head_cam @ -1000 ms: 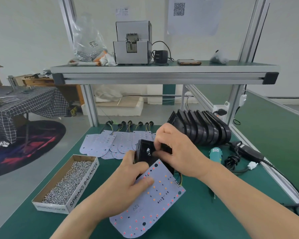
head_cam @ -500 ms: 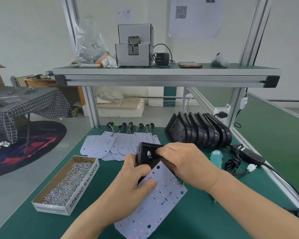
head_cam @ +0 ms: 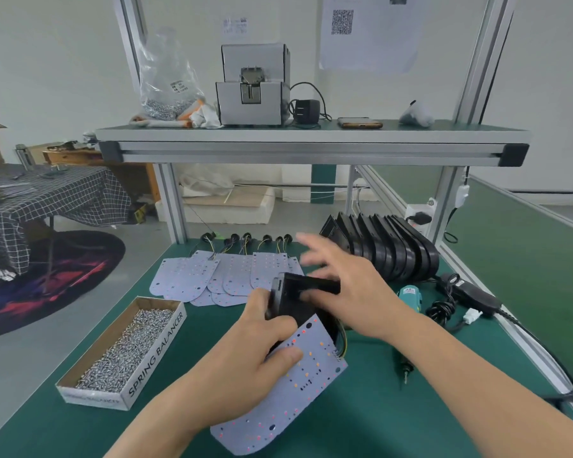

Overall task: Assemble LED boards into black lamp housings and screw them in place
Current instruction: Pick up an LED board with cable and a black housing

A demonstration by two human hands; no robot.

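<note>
Head view: LED board (head_cam: pixel 311 385) long axis diagonal, rounded end near-left.

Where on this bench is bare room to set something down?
Free: mat between screw box and left hand; near edge right of held board. Crowded: back, with spare boards and black housings; right side, with screwdriver and cables.

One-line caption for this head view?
Left hand grips black housing with LED board on the green bench; right hand open over it.
</note>
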